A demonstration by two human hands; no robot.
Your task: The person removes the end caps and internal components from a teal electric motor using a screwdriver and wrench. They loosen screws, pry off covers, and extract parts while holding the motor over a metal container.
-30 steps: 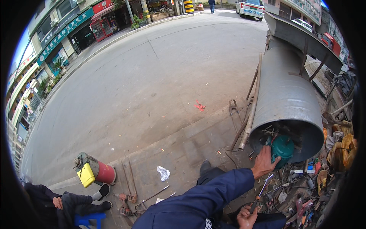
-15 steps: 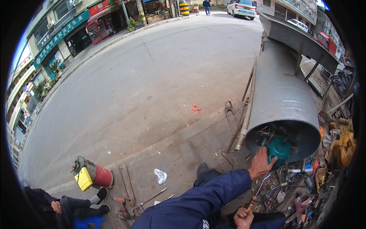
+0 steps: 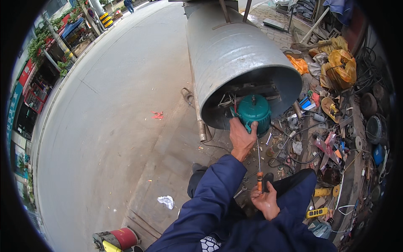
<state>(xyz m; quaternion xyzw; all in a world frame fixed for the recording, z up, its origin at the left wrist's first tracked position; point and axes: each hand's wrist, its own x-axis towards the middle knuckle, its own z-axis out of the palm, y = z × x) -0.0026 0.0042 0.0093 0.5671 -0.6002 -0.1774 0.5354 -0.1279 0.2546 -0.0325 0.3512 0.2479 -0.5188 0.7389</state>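
A green ribbed electric motor [image 3: 258, 110], domed on top with a short shaft, stands upright at the mouth of a big grey sheet-metal cylinder [image 3: 247, 50]. Its near left side is gripped by my left hand [image 3: 242, 137], thumb up along a green edge, with the fingertips partly hidden. Loose wires [image 3: 228, 100] rise beside those fingers. Lower down, my right hand [image 3: 266, 201] closes round the orange handle of a long screwdriver [image 3: 260, 178]. Its thin shaft points up toward the motor's base, apparently short of it.
Scrap, cables and small tools litter the ground to the right, with a yellow power strip [image 3: 317, 212] and yellow plastic bags [image 3: 342, 67]. A spanner [image 3: 240, 192] lies near my legs. At lower left stands a red cylindrical machine [image 3: 124, 238]. Grey road [image 3: 113, 92] stretches to the left.
My view has swung right and closer to the motor. The left hand keeps its grip there. The screwdriver now stands more upright in my right hand, which shows more fully.
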